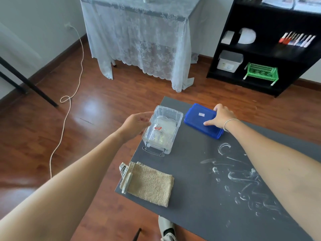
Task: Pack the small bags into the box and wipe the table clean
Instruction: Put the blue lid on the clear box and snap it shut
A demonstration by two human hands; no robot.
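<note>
A clear plastic box (175, 134) stands near the far left corner of the dark grey table (194, 197), with small clear bags (159, 131) lying inside it. My left hand (137, 123) holds the box's left wall. To the right of the box lies its blue lid (198, 121), flat on the table. My right hand (221, 117) grips the lid's right end, thumb on top. A folded beige cloth (151, 184) lies near the table's left edge. White smears (243, 178) cover the table's right half.
The table's left edge drops to a wooden floor (97, 108) where a white cable (69, 101) runs. A lace-covered table (139, 40) stands behind, and a black shelf (271, 54) with containers at the back right.
</note>
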